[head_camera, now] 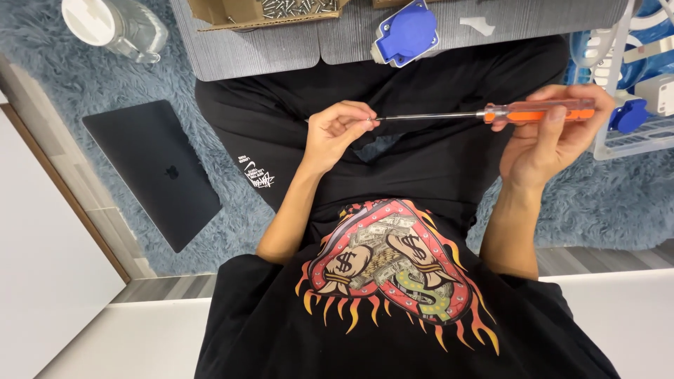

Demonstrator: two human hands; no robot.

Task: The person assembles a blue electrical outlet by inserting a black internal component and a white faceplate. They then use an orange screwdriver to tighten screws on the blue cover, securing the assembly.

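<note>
The left hand point(335, 133) pinches something tiny, likely a screw, at the tip of a screwdriver point(484, 114), whose orange handle the right hand point(554, 133) grips closed, the tool lying level over the lap. To my eye the screw is only being set on the tip; nothing is driven yet, and the blue socket point(406, 31) lies untouched beyond the hands on the grey worktop point(267, 49), near a box of screws point(267, 10). A shaggy blue rug point(63, 84) lies beneath, with a dark laptop point(154, 172) left of the left hand.
</note>
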